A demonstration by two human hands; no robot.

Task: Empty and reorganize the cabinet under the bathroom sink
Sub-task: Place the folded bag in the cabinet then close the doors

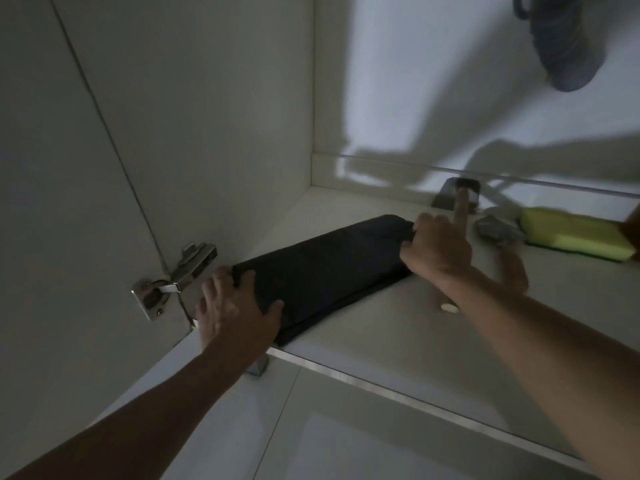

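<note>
A dark folded cloth lies on the white cabinet floor, along the left wall. My left hand rests on its near end with fingers spread over the fabric. My right hand grips the far end of the cloth, its index finger pointing straight toward the back. Behind that finger stands a small metal-coloured object, blurred. A yellow-green sponge and a small grey crumpled thing lie at the right rear.
The open cabinet door hangs at the left on a metal hinge. A ribbed grey drain hose hangs at the top right. A small white disc sits on the floor. A metal strip edges the cabinet front.
</note>
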